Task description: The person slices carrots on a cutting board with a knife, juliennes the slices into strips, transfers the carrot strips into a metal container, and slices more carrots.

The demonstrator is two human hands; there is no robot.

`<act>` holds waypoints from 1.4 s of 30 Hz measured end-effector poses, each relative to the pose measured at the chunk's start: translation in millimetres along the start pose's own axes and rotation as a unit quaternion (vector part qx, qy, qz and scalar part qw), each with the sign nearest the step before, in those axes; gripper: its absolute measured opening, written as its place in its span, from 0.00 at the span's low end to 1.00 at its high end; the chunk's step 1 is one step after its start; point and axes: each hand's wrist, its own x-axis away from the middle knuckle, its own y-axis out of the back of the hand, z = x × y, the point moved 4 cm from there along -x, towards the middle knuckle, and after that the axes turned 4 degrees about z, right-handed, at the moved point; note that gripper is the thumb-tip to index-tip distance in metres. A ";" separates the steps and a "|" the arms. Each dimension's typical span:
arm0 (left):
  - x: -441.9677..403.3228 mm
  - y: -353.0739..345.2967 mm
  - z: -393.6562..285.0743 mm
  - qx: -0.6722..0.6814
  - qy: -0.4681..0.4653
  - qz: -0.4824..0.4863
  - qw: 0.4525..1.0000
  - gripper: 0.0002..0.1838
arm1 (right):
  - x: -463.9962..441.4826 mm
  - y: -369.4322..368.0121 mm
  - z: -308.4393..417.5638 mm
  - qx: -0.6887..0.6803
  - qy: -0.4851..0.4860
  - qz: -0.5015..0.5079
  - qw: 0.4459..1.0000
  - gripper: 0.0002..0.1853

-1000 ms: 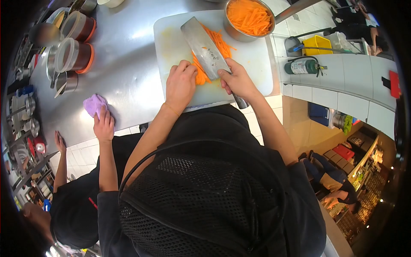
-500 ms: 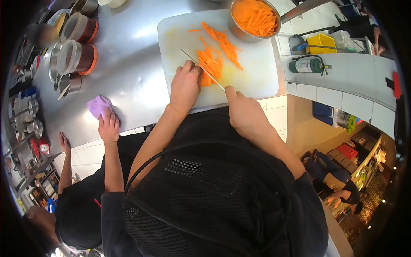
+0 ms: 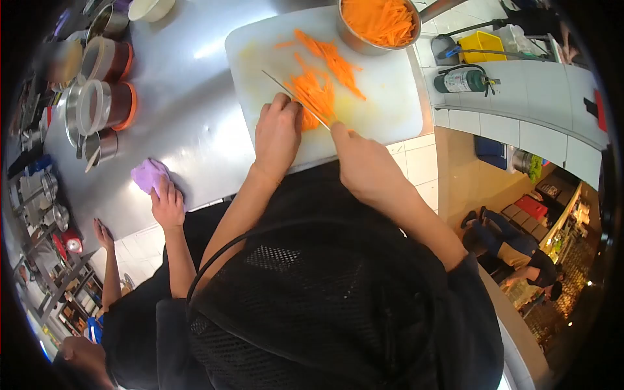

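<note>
My right hand [image 3: 364, 156] is wrapped around the handle of a knife [image 3: 286, 89], whose thin blade slants up to the left across the board. My left hand [image 3: 278, 133] lies just left of the blade with its fingers curled down on carrot, which they mostly hide. Orange carrot strips [image 3: 314, 91] are heaped right beside the blade. Another loose row of carrot strips [image 3: 338, 64] lies farther back on the white cutting board [image 3: 390, 97]. At the board's far right corner stands a metal pot [image 3: 357, 40] full of cut carrot [image 3: 380, 23].
On the left, a co-worker's hand [image 3: 169, 205] rests on a purple cloth [image 3: 149, 174] on the steel counter [image 3: 188, 110]. Lidded tubs [image 3: 107, 107] and a small saucepan [image 3: 103, 146] stand at the far left. A fire extinguisher [image 3: 463, 81] is off to the right.
The whole view has shifted slightly, moving the board and pot a little left and up. Both hands stay at the carrot strips, the knife still held at nearly the same slant.
</note>
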 end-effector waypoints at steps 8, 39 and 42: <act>3.4 1.0 -0.5 0.007 -0.019 -0.030 0.999 0.04 | -24.9 -23.4 -11.5 -0.026 0.009 -0.033 0.999 0.12; -1.1 3.7 11.7 0.057 -0.001 0.025 0.998 0.08 | -34.6 -51.4 -24.6 -0.049 0.005 0.013 0.999 0.15; -1.4 8.0 6.4 0.074 -0.014 0.004 0.997 0.08 | -14.4 -13.3 0.3 -0.031 0.003 0.016 0.999 0.15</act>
